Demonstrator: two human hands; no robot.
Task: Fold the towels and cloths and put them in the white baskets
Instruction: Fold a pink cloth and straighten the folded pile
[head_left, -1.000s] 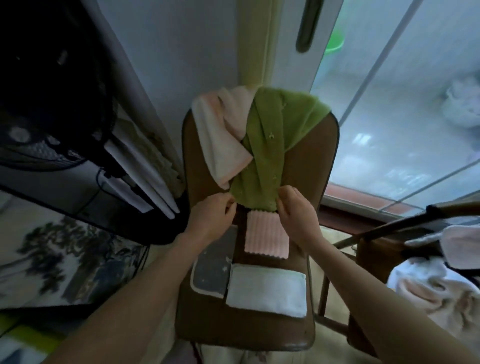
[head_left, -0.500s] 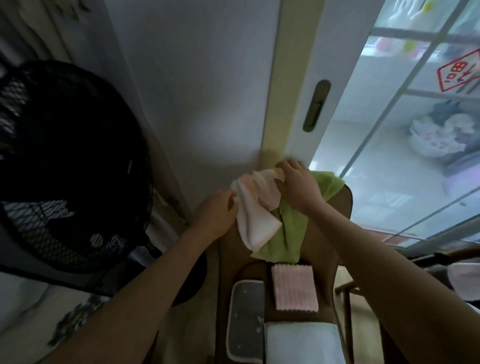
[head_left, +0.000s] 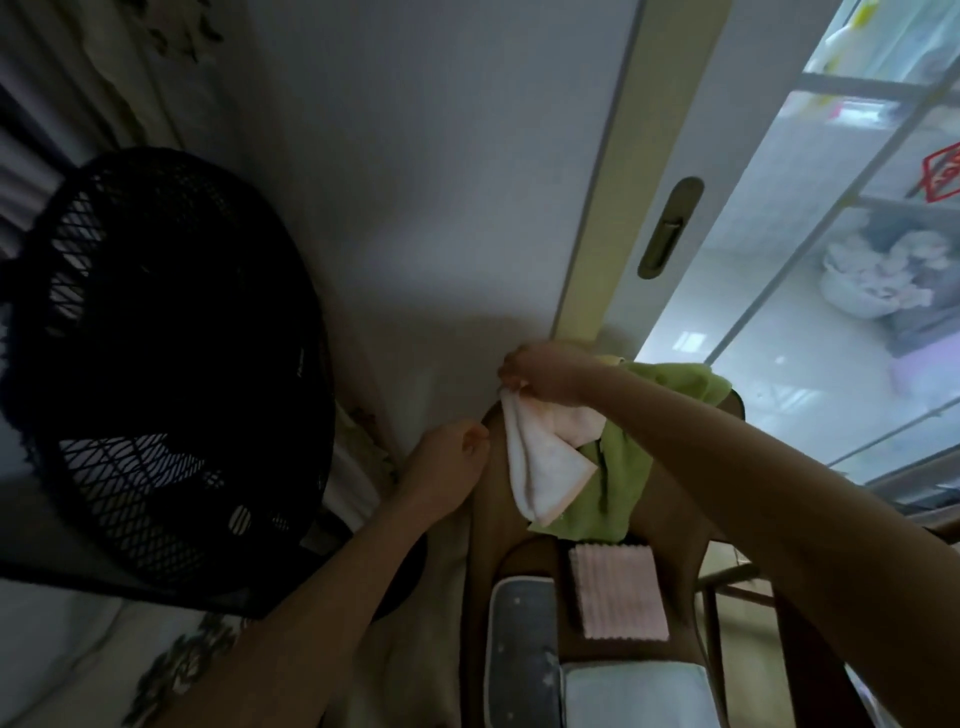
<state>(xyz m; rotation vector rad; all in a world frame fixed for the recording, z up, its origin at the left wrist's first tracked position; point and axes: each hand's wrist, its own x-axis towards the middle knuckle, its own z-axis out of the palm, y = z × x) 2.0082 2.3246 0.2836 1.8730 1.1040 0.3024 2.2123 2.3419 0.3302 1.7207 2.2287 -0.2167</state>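
A black fan (head_left: 156, 374) fills the left side, dim and partly cut off. A brown chair (head_left: 670, 525) stands against the wall, its seat cropped at the bottom edge. Over its backrest hang a green towel (head_left: 618, 483) and a pale pink towel (head_left: 540, 467). The right hand (head_left: 545, 374) pinches the pink towel's top corner. The left hand (head_left: 447, 462) hovers beside the backrest, fingers curled, holding nothing visible. Folded pink (head_left: 618, 592), grey (head_left: 522, 649) and white (head_left: 639, 696) cloths lie on the seat.
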